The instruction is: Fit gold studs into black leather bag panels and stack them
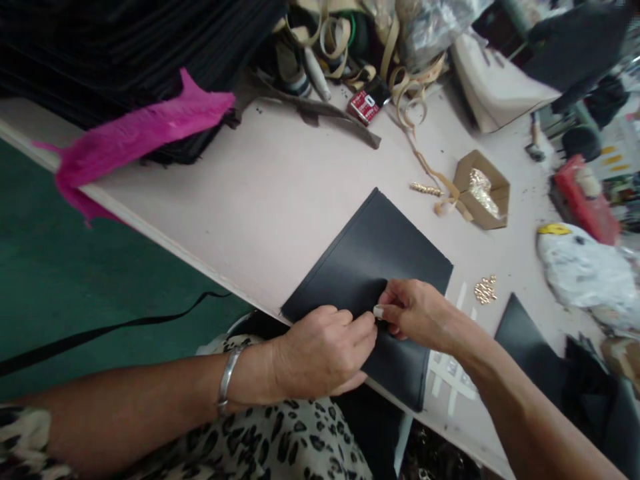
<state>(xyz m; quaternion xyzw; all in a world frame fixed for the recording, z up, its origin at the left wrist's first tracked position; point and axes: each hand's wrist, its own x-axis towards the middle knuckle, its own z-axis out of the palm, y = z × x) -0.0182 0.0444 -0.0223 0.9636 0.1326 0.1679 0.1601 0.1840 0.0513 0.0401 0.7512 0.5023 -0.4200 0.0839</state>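
Note:
A flat black panel [370, 243], apparently leather or a similar sheet, lies slantwise on the pale table [270, 200] and reaches its front edge. Over the panel's near edge, my left hand [325, 350] is closed, its fingers curled and its thumb low by the rim. My right hand [413, 310] pinches just above the panel's middle, with a white wrap on one finger. Both sets of fingertips almost meet there. Whatever small thing sits between them is hidden. Right of the panel lies a little heap of gold-coloured metal pieces [485, 290].
A cardboard box [465, 180] holding a clear bag stands beyond the panel. Bright pink material [150, 130] hangs over the table edge beside a black stack [125, 53]. Another black piece [530, 333] lies at right. Tape rolls and a red packet [364, 107] crowd the back.

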